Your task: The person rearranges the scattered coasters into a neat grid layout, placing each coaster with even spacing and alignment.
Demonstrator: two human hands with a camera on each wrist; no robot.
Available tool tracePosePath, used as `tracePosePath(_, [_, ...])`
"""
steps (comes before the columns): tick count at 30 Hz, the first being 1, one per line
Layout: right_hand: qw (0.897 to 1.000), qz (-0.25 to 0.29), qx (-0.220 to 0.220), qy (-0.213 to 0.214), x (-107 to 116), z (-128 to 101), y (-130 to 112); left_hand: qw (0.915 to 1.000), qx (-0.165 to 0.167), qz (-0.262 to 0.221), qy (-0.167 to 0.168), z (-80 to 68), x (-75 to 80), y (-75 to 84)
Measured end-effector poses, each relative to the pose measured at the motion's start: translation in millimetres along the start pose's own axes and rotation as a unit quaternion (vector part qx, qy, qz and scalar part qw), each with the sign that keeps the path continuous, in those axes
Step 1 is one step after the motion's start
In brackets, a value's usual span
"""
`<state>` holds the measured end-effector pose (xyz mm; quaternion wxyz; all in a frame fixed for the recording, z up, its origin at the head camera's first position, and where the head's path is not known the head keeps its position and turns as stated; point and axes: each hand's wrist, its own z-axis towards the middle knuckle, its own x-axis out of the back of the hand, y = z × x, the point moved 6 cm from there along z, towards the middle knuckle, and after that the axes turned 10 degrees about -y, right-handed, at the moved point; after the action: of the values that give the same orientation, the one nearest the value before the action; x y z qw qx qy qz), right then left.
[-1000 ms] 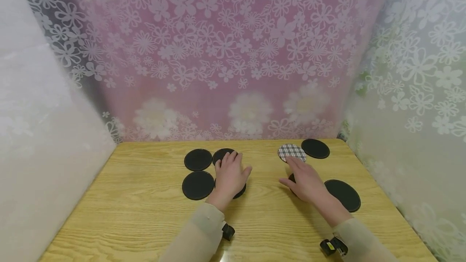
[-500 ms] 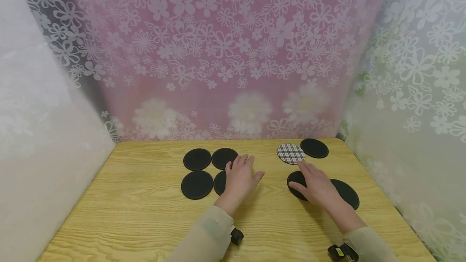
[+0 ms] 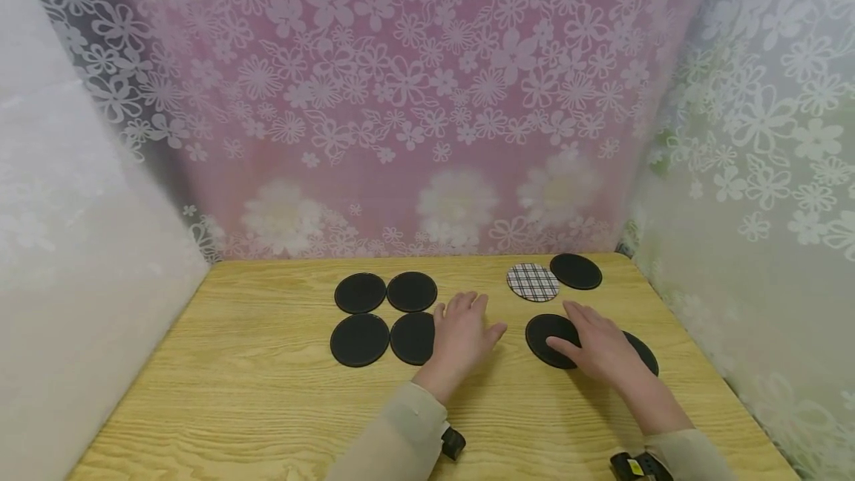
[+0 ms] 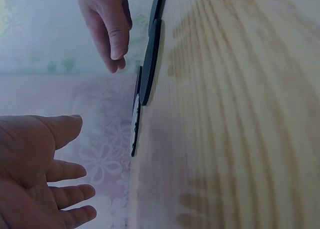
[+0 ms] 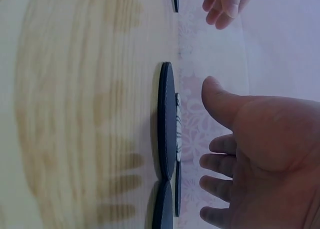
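My left hand (image 3: 461,336) hovers palm down above the table, right of a two-by-two group of round black coasters (image 3: 361,340). It overlaps the edge of the near right coaster (image 3: 410,338) of that group and holds nothing. My right hand (image 3: 601,347) also hangs above the table with its fingers loosely spread and nothing in them. Beneath it lie a black coaster (image 3: 544,340) and another black coaster (image 3: 643,353), partly hidden by the hand. Behind them a plaid coaster (image 3: 532,282) sits against a far right black coaster (image 3: 576,272). Both wrist views show a gap between palm and table.
The wooden table (image 3: 267,407) ends at a pink flowered curtain (image 3: 401,132) at the back. Pale curtains (image 3: 761,191) stand along both sides. A small black camera (image 3: 453,442) is strapped to the left wrist.
Both hands have moved to the right, above the coasters. The left group's near right coaster and the black coaster beside my right thumb show more fully. The coasters stay in place.
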<state>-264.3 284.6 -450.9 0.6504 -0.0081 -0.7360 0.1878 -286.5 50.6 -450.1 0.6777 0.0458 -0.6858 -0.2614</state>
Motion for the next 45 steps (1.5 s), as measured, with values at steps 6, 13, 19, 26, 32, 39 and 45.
tracePosePath(6, [1.0, 0.017, -0.008, -0.014, 3, -6, 7, 0.9999, -0.006, -0.003, -0.009, 1.0, -8.6, 12.9])
tracePosePath(13, [0.999, 0.036, 0.002, -0.028, 10, -11, 14, 0.9998, -0.014, 0.007, -0.015, 1.9, -16.1, 23.5])
tracePosePath(19, [0.998, 0.043, 0.006, -0.041, 8, -13, 22, 0.9995, -0.014, 0.013, -0.025, 3.5, -23.5, 30.7])
tracePosePath(26, [0.997, 0.05, 0.03, -0.045, 5, -14, 25, 0.9989, -0.009, 0.014, -0.044, 5.5, -34.4, 39.0])
tracePosePath(32, [0.997, 0.051, 0.041, -0.049, 3, -14, 27, 0.9982, -0.006, 0.022, -0.055, 7.4, -43.4, 45.4])
tracePosePath(39, [0.996, 0.055, 0.039, -0.054, 3, -15, 29, 0.9977, 0.009, 0.01, -0.067, 12.9, -52.5, 46.1])
tracePosePath(45, [0.996, 0.059, 0.04, -0.059, 4, -17, 31, 0.9971, 0.009, 0.013, -0.074, 16.4, -56.5, 47.2])
